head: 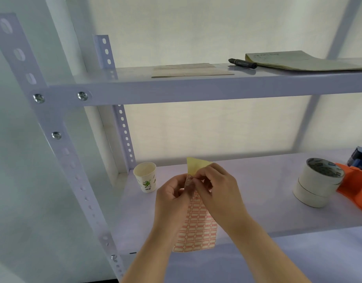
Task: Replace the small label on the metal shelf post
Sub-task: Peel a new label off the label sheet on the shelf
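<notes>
A sheet of small red-bordered labels [197,231] hangs over the lower shelf, its yellow backing [193,165] folded up at the top corner. My left hand [172,195] grips the sheet's upper left edge. My right hand [214,184] pinches at a label near the sheet's top with thumb and forefinger. The white perforated metal shelf post [59,139] runs diagonally at the left, with several bolts in it. No label shows on the post.
A paper cup [145,177] stands at the lower shelf's back left. Two stacked tape rolls [316,181] and an orange tape dispenser [353,186] sit at the right. On the upper shelf lie a black marker [242,63], a yellow notepad [298,61] and a flat paper [191,70].
</notes>
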The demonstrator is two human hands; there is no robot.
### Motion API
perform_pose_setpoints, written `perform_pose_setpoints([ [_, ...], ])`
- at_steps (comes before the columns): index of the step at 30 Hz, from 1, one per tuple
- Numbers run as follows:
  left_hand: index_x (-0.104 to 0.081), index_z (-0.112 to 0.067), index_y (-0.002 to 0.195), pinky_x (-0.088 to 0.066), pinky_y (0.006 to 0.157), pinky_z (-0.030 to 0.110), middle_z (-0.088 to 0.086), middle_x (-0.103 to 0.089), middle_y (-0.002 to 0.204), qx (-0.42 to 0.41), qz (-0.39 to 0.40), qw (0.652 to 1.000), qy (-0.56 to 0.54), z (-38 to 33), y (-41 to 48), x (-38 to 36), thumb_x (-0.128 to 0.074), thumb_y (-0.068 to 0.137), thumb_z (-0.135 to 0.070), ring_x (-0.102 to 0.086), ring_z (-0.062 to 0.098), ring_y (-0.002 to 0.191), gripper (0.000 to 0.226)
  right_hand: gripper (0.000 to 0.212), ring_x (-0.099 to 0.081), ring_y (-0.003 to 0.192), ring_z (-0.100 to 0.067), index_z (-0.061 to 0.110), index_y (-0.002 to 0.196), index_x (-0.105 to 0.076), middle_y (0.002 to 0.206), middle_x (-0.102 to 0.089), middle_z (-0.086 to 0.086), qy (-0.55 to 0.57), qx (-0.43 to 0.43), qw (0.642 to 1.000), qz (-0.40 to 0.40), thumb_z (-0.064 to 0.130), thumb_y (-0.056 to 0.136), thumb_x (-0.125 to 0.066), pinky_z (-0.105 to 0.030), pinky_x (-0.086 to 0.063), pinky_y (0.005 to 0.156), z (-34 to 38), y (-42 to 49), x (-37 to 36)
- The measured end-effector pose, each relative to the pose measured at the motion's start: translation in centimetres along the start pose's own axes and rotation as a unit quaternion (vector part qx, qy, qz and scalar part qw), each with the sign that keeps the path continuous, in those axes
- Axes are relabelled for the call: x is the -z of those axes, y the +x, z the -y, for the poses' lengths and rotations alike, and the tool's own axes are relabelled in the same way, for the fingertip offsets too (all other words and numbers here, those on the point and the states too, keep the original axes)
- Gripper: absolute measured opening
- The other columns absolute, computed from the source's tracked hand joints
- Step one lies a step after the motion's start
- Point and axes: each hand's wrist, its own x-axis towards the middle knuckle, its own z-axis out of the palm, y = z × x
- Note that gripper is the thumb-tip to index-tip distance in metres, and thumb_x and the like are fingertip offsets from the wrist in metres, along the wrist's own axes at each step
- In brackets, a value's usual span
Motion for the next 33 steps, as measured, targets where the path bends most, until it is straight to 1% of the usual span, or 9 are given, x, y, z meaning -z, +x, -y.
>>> perform_pose_setpoints([
  [6,-0.078,-0.031,0.098,-0.064,0.081,0.053,0.001,-0.082,0.088,0.015,-0.011,1.0,0.013,0.6,0.4,-0.1,-0.066,0.095,-0.015,-0.079,0.026,0.084,0.02,0.009,-0.054,0.071,0.01,0.018,0.081,-0.063,0.085,-0.06,0.012,0.002,-0.02,0.999,0.034,0.014,0.088,-0.067,-0.003,-0.042,0.065,-0.1,-0.3,-0.2],
  [10,-0.077,-0.031,0.097,-0.064,0.08,0.05,-0.002,-0.082,0.087,0.025,-0.027,0.999,0.022,1.4,1.0,0.0,-0.067,0.095,-0.018,-0.079,0.022,0.083,0.017,0.007,-0.06,0.075,-0.002,0.019,0.085,-0.062,0.085,-0.064,0.011,-0.002,-0.04,0.998,0.051,0.018,0.091,-0.063,-0.011,-0.048,0.065,0.0,-0.4,-0.2],
  [13,-0.076,-0.03,0.099,-0.064,0.08,0.051,-0.002,-0.082,0.089,0.048,-0.038,0.998,0.019,2.5,1.8,0.1,-0.068,0.094,-0.018,-0.079,0.023,0.084,0.015,0.013,-0.06,0.074,0.0,0.023,0.081,-0.058,0.081,-0.063,0.013,0.011,-0.059,0.997,0.042,0.017,0.091,-0.063,-0.008,-0.045,0.063,0.1,-0.3,0.1],
  [18,-0.074,-0.021,0.106,-0.063,0.082,0.053,0.001,-0.082,0.093,0.095,-0.054,0.993,0.035,5.2,4.6,0.4,-0.068,0.094,-0.018,-0.079,0.025,0.087,0.014,0.013,-0.061,0.064,-0.004,0.024,0.075,-0.064,0.067,-0.065,0.013,0.024,-0.156,0.987,0.031,0.021,0.087,-0.068,-0.01,-0.044,0.055,-0.7,-0.1,0.8],
  [23,-0.071,-0.019,0.111,-0.063,0.082,0.052,0.002,-0.08,0.091,0.121,-0.098,0.985,0.071,7.4,7.5,0.2,-0.072,0.089,-0.021,-0.077,0.026,0.085,0.022,0.014,-0.064,0.063,-0.006,0.025,0.071,-0.067,0.067,-0.071,0.01,0.048,-0.221,0.974,0.029,0.02,0.083,-0.074,-0.01,-0.046,0.053,-1.8,-0.2,1.6],
  [26,-0.064,-0.025,0.107,-0.062,0.081,0.042,-0.003,-0.074,0.087,0.099,-0.123,0.976,0.149,7.7,8.2,-0.2,-0.072,0.087,-0.019,-0.073,0.021,0.083,0.022,0.015,-0.066,0.061,-0.009,0.025,0.07,-0.067,0.067,-0.071,0.008,0.054,-0.245,0.968,0.026,0.019,0.083,-0.074,-0.011,-0.048,0.054,-2.3,-0.3,2.0],
  [29,-0.071,-0.018,0.092,-0.054,0.072,0.03,-0.001,-0.073,0.083,0.048,-0.117,0.953,0.276,8.1,8.4,-0.3,-0.073,0.086,-0.018,-0.072,0.023,0.084,0.006,0.015,-0.065,0.06,-0.01,0.025,0.069,-0.068,0.063,-0.071,0.007,0.055,-0.258,0.964,0.024,0.02,0.082,-0.074,-0.017,-0.051,0.054,-2.8,-0.6,2.2],
  [31,-0.073,-0.016,0.09,-0.047,0.067,0.028,0.0,-0.073,0.086,0.027,-0.09,0.917,0.389,8.1,8.4,-0.4,-0.071,0.087,-0.022,-0.07,0.022,0.086,0.007,0.014,-0.065,0.058,-0.01,0.024,0.069,-0.069,0.062,-0.071,0.006,0.068,-0.271,0.96,0.024,0.021,0.081,-0.075,-0.022,-0.054,0.056,-2.9,-0.6,2.2],
  [33,-0.071,-0.016,0.097,-0.049,0.067,0.031,0.003,-0.071,0.097,0.023,-0.054,0.859,0.509,7.6,8.3,-0.6,-0.065,0.091,-0.03,-0.067,0.024,0.091,0.017,0.013,-0.065,0.055,-0.009,0.022,0.07,-0.07,0.062,-0.072,0.004,0.097,-0.289,0.952,0.016,0.021,0.081,-0.076,-0.023,-0.055,0.056,-2.8,-0.6,2.3],
])
